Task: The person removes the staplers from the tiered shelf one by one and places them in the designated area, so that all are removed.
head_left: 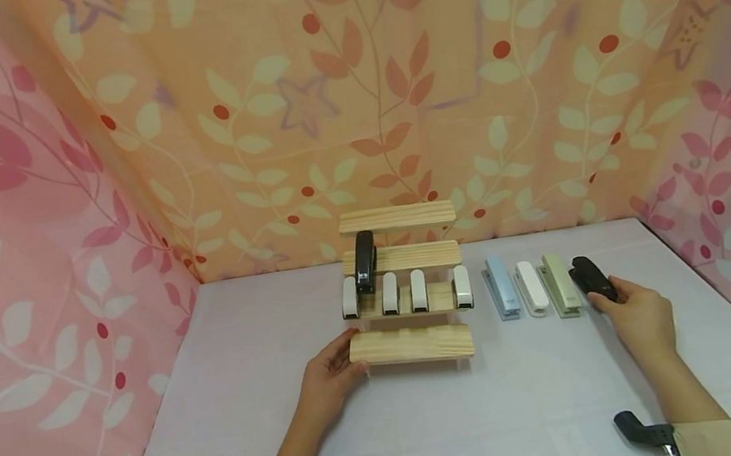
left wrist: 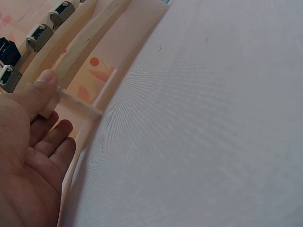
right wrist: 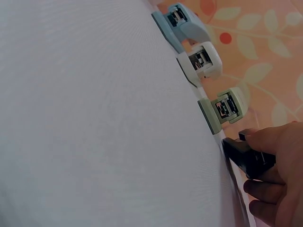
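My left hand (head_left: 326, 376) holds the left end of the lowest step of a tiered wooden display rack (head_left: 411, 346). In the left wrist view the thumb lies on the step's edge, with the other fingers curled below. My right hand (head_left: 644, 316) grips a black stapler (head_left: 593, 278) at the right end of a row on the table. Beside it stand a green stapler (head_left: 561, 284), a white stapler (head_left: 531, 287) and a light blue stapler (head_left: 502, 287). On the rack sit another black stapler (head_left: 365, 262) and several small white staplers (head_left: 419, 290).
A white cloth covers the table (head_left: 249, 441). Behind it hangs an orange leaf-patterned curtain (head_left: 238, 160), with pink curtains (head_left: 1, 265) at the sides. The rack's upper steps (head_left: 396, 218) rise toward the back curtain.
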The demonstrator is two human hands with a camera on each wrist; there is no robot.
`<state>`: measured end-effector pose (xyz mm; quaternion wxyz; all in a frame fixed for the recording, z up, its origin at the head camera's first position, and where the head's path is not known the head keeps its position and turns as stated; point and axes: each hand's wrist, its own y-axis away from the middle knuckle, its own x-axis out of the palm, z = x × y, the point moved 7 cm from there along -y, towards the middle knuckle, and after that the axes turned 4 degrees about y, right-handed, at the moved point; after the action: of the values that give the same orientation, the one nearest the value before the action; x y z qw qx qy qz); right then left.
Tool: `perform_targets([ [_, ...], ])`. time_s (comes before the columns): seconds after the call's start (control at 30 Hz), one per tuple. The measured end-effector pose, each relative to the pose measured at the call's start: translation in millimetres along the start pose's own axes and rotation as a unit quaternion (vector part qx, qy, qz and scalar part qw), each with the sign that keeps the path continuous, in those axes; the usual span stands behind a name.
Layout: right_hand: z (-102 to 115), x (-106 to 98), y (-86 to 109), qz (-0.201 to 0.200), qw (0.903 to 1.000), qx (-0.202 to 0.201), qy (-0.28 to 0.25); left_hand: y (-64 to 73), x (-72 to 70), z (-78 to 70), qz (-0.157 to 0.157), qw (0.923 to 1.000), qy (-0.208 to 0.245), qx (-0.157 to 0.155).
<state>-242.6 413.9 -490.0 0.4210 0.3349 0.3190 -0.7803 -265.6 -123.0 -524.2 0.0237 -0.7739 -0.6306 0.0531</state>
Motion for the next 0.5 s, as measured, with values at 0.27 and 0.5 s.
perform_targets([
  [0.27,-4,7,-1.6,0.013,0.9992,-0.023,0.030,-0.9,-0.2,3.2,0.001,1.0000,-0.001,-0.002],
  [0.5,-4,12,0.4,0.029,0.9968,-0.034,0.066,-1.7,0.0,3.5,0.004,1.0000,0.007,0.000],
])
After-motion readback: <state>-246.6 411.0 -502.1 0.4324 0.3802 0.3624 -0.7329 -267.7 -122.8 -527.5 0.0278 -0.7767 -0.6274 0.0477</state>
